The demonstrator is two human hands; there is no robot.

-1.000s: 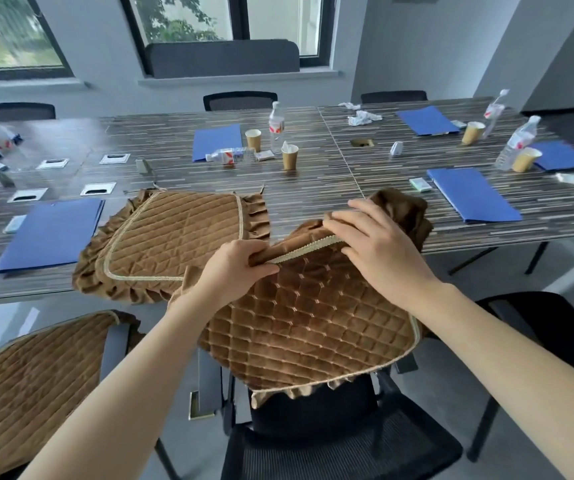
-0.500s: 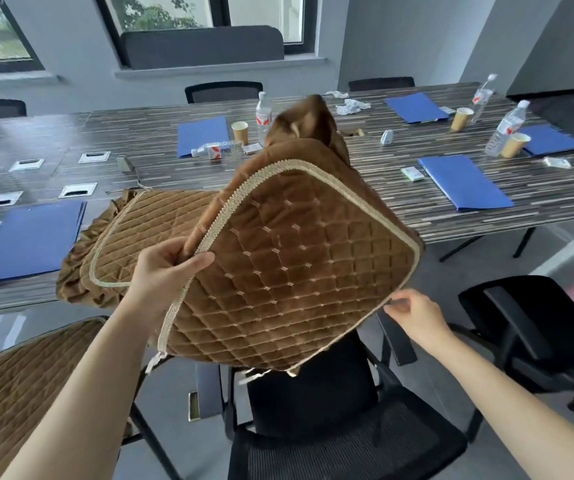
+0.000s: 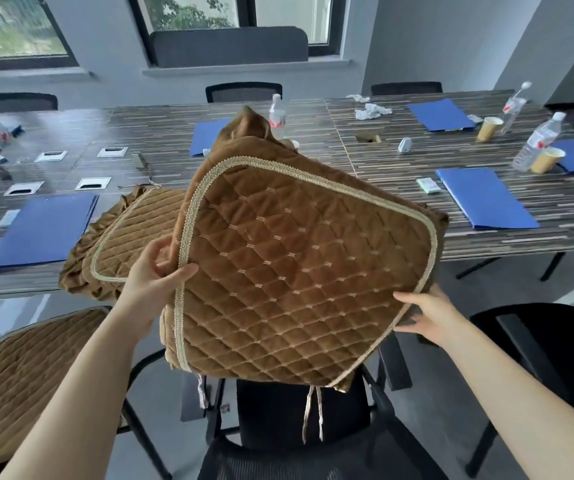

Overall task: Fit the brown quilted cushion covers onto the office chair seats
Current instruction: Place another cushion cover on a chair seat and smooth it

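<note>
Cushion cover held up by left hand; right hand.

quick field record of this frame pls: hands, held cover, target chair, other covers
left hand: grips left edge of held cover
right hand: holds its lower right edge
held cover: lifted, tilted, ties hanging
black mesh chair: uncovered, directly below
second cover: lying on table edge
fitted cover: on the chair to the left
</note>
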